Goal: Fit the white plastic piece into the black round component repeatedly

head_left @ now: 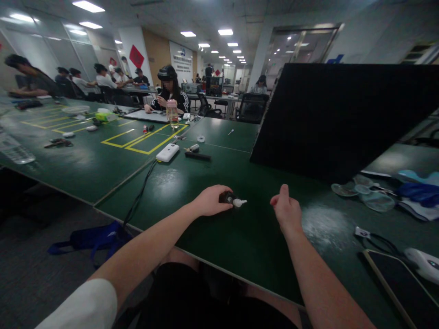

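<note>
My left hand [211, 201] is wrapped round a small dark bottle with a white nozzle [233, 200], lying low over the green table [240, 237]; the nozzle points right. My right hand [286, 210] hovers a short way to the right of the nozzle, fingers curled with thumb and fingertips drawn together; I cannot make out anything in them. Both forearms reach in from the near edge.
A big black panel [336, 119] leans behind my hands. A white power bank [167, 152] with a cable, a black bar [198, 156], a phone [401, 288], round lenses [363, 192] and a blue cloth [418, 192] lie about. A whitish smear [325, 226] marks the table. Other people sit at the far tables.
</note>
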`<state>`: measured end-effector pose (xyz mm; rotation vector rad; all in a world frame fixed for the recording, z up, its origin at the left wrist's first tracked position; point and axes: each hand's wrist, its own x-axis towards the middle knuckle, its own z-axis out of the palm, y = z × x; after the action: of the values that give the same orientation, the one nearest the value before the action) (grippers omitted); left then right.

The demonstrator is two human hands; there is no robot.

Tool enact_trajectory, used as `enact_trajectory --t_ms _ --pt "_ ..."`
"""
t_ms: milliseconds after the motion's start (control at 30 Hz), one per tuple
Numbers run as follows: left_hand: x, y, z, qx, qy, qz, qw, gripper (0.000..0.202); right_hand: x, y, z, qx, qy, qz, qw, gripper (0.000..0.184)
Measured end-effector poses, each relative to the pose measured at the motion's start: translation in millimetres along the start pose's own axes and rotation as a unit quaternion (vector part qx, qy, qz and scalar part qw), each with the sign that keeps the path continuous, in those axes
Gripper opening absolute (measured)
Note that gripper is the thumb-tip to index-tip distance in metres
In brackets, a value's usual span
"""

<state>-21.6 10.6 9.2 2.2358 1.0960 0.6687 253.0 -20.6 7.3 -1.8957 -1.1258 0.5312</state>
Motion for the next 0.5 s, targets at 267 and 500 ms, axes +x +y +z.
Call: enact_trajectory --t_ms 267,500 --pt "-51 -58 -66.4 0.116 0.145 -0.102 0.977 0.045 -6 -8 -3 -0.004 -0.051 -0.021 0.998 0.079" --pt "-88 -78 -107.4 0.312 0.164 -0.026 0.935 0.046 -6 -6 1 -0.022 -0.104 -0.050 0.993 0.078"
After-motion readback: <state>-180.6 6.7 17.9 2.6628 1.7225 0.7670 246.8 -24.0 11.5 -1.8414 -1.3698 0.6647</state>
